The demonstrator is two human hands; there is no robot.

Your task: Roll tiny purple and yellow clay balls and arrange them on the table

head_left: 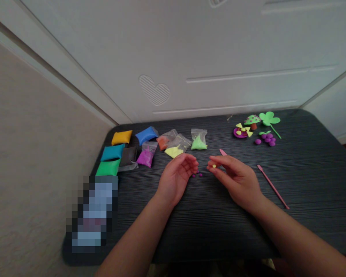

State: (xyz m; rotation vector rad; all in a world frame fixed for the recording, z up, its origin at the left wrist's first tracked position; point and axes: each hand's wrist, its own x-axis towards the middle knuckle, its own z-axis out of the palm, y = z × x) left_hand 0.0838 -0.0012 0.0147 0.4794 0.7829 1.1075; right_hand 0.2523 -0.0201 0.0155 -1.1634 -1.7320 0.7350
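My right hand point(238, 181) pinches a tiny pale-yellow clay ball point(214, 166) between its thumb and fingers. Across from it my left hand point(177, 179) is half curled, palm turned inward, with nothing visible in it. A few little purple clay balls point(201, 175) lie on the dark table point(207, 223) beside the left fingertips. Behind the right hand the tip of a pink modelling tool point(223, 152) shows; the rest of it is hidden. A second, thin pink modelling stick point(273, 187) lies to the right of that hand.
Bags of coloured clay stand at the left and back, among them a yellow one point(173, 151), a light-green one point(198, 143) and a purple one point(145, 157). Back right are a clay mushroom point(252, 120), clover point(268, 118), grapes point(268, 138) and purple dish point(240, 134). A pixelated patch covers the left edge.
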